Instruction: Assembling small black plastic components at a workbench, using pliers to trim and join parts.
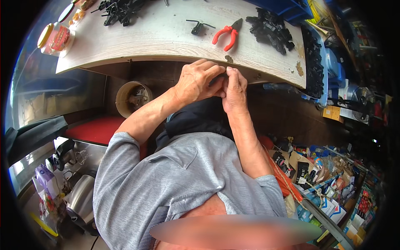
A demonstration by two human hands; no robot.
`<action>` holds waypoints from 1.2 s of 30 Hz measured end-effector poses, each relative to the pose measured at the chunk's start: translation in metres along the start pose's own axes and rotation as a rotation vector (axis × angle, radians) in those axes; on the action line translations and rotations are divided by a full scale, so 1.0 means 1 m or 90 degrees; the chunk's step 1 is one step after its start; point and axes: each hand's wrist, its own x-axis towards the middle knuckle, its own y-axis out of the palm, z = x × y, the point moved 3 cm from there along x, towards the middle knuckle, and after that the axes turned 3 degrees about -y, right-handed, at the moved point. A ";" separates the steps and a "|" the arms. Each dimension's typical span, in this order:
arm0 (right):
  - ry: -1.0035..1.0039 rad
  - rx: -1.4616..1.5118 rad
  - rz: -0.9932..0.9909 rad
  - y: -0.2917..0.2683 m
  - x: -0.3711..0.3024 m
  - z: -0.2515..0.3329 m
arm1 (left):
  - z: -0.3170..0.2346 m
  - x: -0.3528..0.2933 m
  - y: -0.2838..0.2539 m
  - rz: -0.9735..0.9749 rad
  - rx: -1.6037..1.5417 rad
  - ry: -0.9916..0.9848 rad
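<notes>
While your two hands are meeting at the near edge of the pale wood-grain table (146,43), your left hand (199,81) is reaching in with its back turned up, its bent fingers and thumb leaving only a narrow, dark space between them. Your right hand (235,89) is resting just beside it, its fingers folded in and their tips touching or nearly touching those of the left. Your fingers are covering the spot between them, so I cannot tell whether either hand is holding something small.

Beyond your hands, the red-handled pliers (231,28) are lying on the tabletop, the handles pointing toward you and the dark nose pointing away, slightly to the right. Just left of the pliers, a small black part (196,29) with thin bent arms is lying by itself. To the right of the pliers, a heap of black pieces (273,31) is spreading near the table's right end, while another black pile (118,12) is sitting farther off, toward the left. At the left end a clear jar (58,39) with a yellow lid is standing. Below the table, left of your hands, a beige bucket (121,102) is standing, and beyond the right end a light-blue bin (323,85) is holding more black pieces.
</notes>
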 end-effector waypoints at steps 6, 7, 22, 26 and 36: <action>-0.022 0.029 -0.041 -0.016 0.030 0.050 | 0.013 0.029 -0.054 -0.117 0.125 -0.030; -0.035 0.024 -0.054 -0.017 0.037 0.062 | 0.021 0.036 -0.059 -0.120 0.171 -0.038; -0.142 0.004 -0.273 -0.064 0.111 0.169 | 0.061 0.078 -0.073 -0.077 0.309 -0.116; -0.094 -0.013 -0.145 -0.046 0.084 0.154 | 0.054 0.073 -0.076 -0.191 0.109 -0.204; 0.013 -0.048 0.214 0.009 0.008 0.072 | -0.029 0.039 -0.009 -0.323 -0.789 -0.393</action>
